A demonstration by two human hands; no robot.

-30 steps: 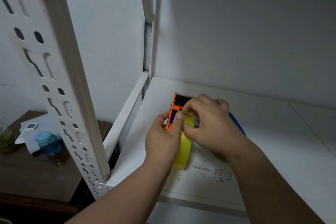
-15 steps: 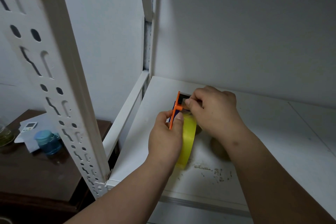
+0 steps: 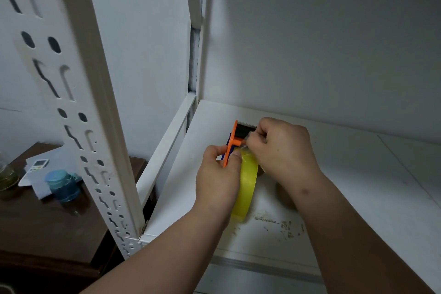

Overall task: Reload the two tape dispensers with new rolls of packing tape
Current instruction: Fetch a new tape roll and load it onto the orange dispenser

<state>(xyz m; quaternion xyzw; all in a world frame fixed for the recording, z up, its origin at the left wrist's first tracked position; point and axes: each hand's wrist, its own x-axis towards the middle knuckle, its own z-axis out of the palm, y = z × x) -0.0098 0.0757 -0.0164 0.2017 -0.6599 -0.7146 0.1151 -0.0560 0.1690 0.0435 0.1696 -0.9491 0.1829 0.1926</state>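
Note:
An orange tape dispenser (image 3: 232, 141) with a black roller and a toothed blade stands on edge on the white shelf (image 3: 358, 174). A yellowish roll of packing tape (image 3: 247, 186) sits in it. My left hand (image 3: 218, 175) grips the dispenser's orange side plate and the roll, thumb on top. My right hand (image 3: 285, 148) pinches the clear tape end at the roller, just behind the blade. A brown shape (image 3: 285, 192), perhaps another roll, lies mostly hidden under my right forearm. A second dispenser is not in sight.
A white slotted shelf post (image 3: 78, 107) rises at the left front corner. Beyond it a dark wooden table (image 3: 47, 222) holds a blue-lidded jar (image 3: 63, 185), a small white remote (image 3: 38, 165) on paper and a glass jar (image 3: 6, 174). Crumbs dot the shelf's front.
My right hand has moved from the top of the roll up to the roller and blade, drawing the tape end forward. My left hand has kept its grip in place.

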